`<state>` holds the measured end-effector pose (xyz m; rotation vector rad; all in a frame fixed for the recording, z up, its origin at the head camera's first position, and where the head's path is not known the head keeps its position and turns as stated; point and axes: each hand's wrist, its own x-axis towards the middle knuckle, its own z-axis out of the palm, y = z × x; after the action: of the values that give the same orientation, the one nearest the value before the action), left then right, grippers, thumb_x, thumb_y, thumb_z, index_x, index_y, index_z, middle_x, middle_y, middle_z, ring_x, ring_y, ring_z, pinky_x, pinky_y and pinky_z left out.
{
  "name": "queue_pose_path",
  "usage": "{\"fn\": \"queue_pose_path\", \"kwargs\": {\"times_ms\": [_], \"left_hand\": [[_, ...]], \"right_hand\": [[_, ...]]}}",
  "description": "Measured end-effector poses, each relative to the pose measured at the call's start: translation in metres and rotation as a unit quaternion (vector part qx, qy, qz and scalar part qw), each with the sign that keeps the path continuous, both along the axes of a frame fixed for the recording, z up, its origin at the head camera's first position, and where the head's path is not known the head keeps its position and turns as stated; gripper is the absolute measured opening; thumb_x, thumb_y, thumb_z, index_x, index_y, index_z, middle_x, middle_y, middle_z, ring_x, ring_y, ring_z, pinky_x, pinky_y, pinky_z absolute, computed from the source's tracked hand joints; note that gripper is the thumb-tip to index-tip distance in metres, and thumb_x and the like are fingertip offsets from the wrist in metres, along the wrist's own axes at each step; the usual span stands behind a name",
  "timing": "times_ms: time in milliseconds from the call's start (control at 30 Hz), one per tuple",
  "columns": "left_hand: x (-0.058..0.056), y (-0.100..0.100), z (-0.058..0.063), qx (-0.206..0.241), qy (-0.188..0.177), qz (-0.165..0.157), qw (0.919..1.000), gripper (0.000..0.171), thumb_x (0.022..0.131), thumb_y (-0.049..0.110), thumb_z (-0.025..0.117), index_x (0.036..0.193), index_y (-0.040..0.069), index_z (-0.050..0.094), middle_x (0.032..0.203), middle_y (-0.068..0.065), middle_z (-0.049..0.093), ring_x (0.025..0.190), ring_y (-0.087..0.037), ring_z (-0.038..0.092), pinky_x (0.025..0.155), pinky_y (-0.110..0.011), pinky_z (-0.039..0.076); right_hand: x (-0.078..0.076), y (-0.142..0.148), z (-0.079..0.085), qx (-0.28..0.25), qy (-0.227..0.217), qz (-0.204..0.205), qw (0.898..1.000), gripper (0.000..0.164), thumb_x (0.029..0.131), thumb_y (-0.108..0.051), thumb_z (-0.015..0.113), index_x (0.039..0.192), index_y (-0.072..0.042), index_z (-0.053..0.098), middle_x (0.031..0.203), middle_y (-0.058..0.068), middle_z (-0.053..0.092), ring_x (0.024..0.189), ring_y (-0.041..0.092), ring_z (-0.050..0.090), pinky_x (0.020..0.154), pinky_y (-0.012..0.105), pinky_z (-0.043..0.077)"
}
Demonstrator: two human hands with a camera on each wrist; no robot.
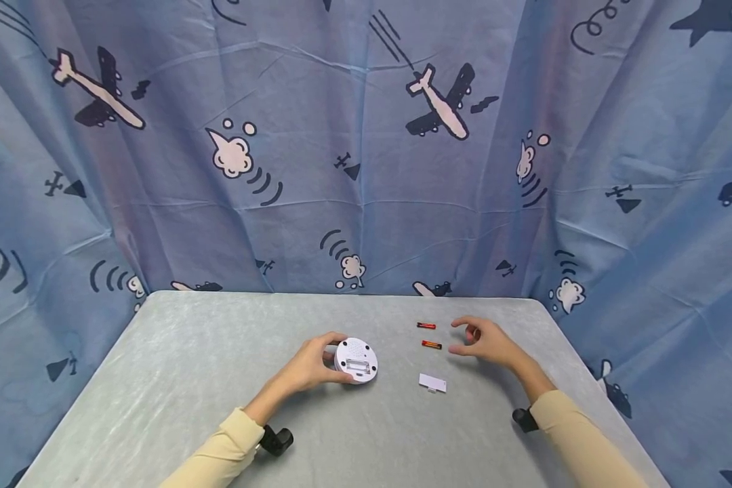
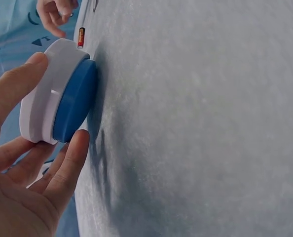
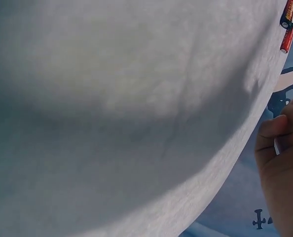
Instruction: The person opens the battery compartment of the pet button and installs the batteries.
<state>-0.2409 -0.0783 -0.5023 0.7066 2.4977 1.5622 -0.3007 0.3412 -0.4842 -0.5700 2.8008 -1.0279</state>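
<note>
My left hand (image 1: pixel 308 364) grips a round white device (image 1: pixel 355 350) by its sides, thumb on one edge and fingers on the other. Its underside faces up, showing an uncovered battery compartment with no battery in it. The left wrist view shows a blue domed part (image 2: pixel 76 101) on the side toward the table. Over the right part of the table, my right hand (image 1: pixel 486 341) has its thumb and fingers apart and loosely bent, holding nothing. Closest to it lies a red and black battery (image 1: pixel 432 345), with a second battery (image 1: pixel 426 326) just behind.
A small white battery cover (image 1: pixel 432 383) lies on the table in front of the batteries. The grey table (image 1: pixel 219 339) has its far edge against a blue curtain (image 1: pixel 299 169) printed with planes. Each wrist wears a black camera (image 1: pixel 276 440).
</note>
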Motion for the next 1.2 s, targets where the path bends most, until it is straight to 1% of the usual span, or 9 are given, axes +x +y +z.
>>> {"fn": "queue_pose_path", "kwargs": {"times_ms": [167, 400, 600, 767, 967, 1100, 1200], "left_hand": [[0.0, -0.002, -0.001, 0.002, 0.006, -0.004, 1.0, 0.075, 0.073, 0.015, 0.094, 0.136, -0.003, 0.057, 0.126, -0.015, 0.063, 0.098, -0.023, 0.07, 0.085, -0.04, 0.053], [0.0, -0.003, 0.0, 0.007, 0.007, -0.006, 0.9999, 0.075, 0.072, 0.013, 0.094, 0.135, -0.004, 0.057, 0.125, -0.017, 0.063, 0.097, -0.024, 0.07, 0.086, -0.044, 0.053], [-0.001, -0.004, 0.0, 0.004, 0.007, -0.004, 1.0, 0.075, 0.072, 0.014, 0.094, 0.135, -0.003, 0.058, 0.125, -0.016, 0.064, 0.098, -0.024, 0.07, 0.088, -0.044, 0.053], [0.0, -0.004, 0.0, 0.003, 0.009, 0.0, 1.0, 0.074, 0.072, 0.014, 0.094, 0.134, -0.003, 0.058, 0.125, -0.016, 0.064, 0.098, -0.025, 0.07, 0.089, -0.043, 0.053], [0.0, -0.003, 0.0, 0.005, 0.013, -0.004, 0.9999, 0.074, 0.072, 0.013, 0.094, 0.134, -0.004, 0.058, 0.125, -0.017, 0.064, 0.099, -0.026, 0.07, 0.089, -0.044, 0.053], [0.001, -0.002, 0.0, 0.007, 0.01, -0.004, 0.9999, 0.074, 0.072, 0.013, 0.094, 0.134, -0.004, 0.057, 0.125, -0.017, 0.064, 0.1, -0.027, 0.07, 0.088, -0.045, 0.053], [0.001, -0.001, 0.0, 0.003, 0.008, -0.003, 1.0, 0.074, 0.073, 0.013, 0.094, 0.135, -0.003, 0.057, 0.126, -0.017, 0.063, 0.101, -0.027, 0.07, 0.088, -0.043, 0.053]], "right_hand": [[-0.012, -0.005, -0.006, -0.003, 0.017, 0.005, 1.0, 0.056, 0.081, -0.025, 0.089, 0.125, 0.0, 0.066, 0.08, 0.012, 0.053, 0.069, 0.019, 0.046, 0.058, 0.031, 0.038], [-0.031, -0.008, -0.009, 0.01, 0.032, 0.008, 0.999, 0.057, 0.08, -0.023, 0.09, 0.127, -0.002, 0.066, 0.083, 0.011, 0.053, 0.074, 0.022, 0.047, 0.062, 0.034, 0.038], [-0.042, -0.017, -0.01, 0.025, 0.037, 0.014, 0.999, 0.054, 0.08, -0.024, 0.089, 0.125, -0.002, 0.069, 0.085, 0.011, 0.056, 0.073, 0.021, 0.047, 0.059, 0.032, 0.038], [-0.048, -0.025, -0.009, 0.023, 0.032, 0.011, 0.999, 0.051, 0.079, -0.024, 0.09, 0.123, -0.004, 0.072, 0.085, 0.009, 0.057, 0.071, 0.02, 0.046, 0.059, 0.032, 0.038], [-0.05, -0.03, -0.01, 0.029, 0.026, 0.028, 0.999, 0.045, 0.079, -0.025, 0.09, 0.116, -0.004, 0.075, 0.088, 0.008, 0.06, 0.08, 0.023, 0.049, 0.066, 0.036, 0.04], [-0.051, -0.03, -0.012, 0.023, 0.018, 0.026, 0.999, 0.035, 0.079, -0.021, 0.09, 0.109, -0.005, 0.078, 0.089, 0.007, 0.062, 0.08, 0.022, 0.049, 0.065, 0.035, 0.04], [-0.052, -0.032, -0.013, 0.023, 0.019, 0.022, 0.999, 0.026, 0.08, -0.017, 0.088, 0.102, -0.006, 0.079, 0.085, 0.004, 0.063, 0.076, 0.021, 0.049, 0.063, 0.033, 0.039]]}}
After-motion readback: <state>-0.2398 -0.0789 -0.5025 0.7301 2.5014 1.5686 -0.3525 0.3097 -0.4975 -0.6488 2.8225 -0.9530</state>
